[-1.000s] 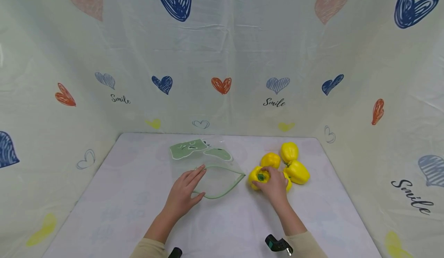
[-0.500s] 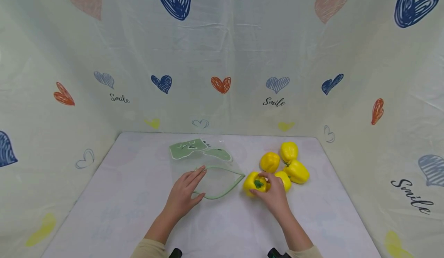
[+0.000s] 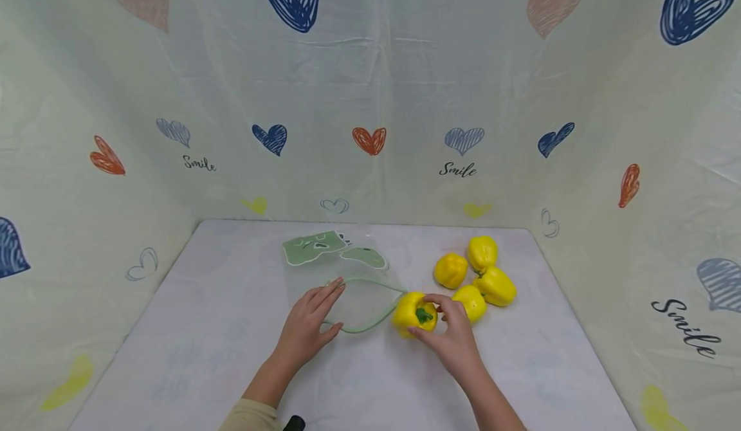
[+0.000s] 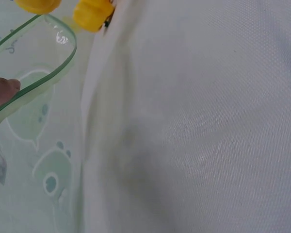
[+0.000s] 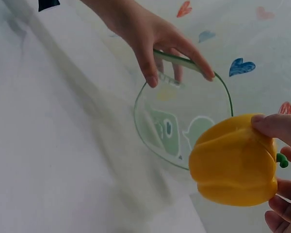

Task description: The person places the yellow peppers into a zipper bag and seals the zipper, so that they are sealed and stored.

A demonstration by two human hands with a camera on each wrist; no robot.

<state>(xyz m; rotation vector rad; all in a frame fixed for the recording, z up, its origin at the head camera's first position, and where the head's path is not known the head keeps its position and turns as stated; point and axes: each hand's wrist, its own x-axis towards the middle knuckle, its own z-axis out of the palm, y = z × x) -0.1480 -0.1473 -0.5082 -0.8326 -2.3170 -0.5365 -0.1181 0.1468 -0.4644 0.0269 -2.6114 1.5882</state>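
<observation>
My right hand (image 3: pixel 451 338) pinches a yellow bell pepper (image 3: pixel 414 314) between thumb and fingers, its green stem facing the palm. The pepper is at the right end of the open mouth of a clear plastic bag (image 3: pixel 370 331), which has a green rim and green cartoon prints. On the bag's left side, my left hand (image 3: pixel 307 318) holds the rim, thumb and fingers spread apart. In the right wrist view, the left hand (image 5: pixel 155 36) straddles the rim, and the pepper (image 5: pixel 233 162) partly covers the mouth. Only a fingertip (image 4: pixel 7 90) of the left hand shows clearly in its wrist view.
Several more yellow bell peppers lie grouped on the right, including a near one (image 3: pixel 470 303) beside my right hand and a far one (image 3: pixel 483 253). A white cloth (image 3: pixel 231 366) covers the table. Heart-printed curtains (image 3: pixel 370 83) enclose its back and sides.
My right hand has drawn the pepper left and toward me, away from the other peppers to the bag's mouth. The left hand and the bag have stayed in place.
</observation>
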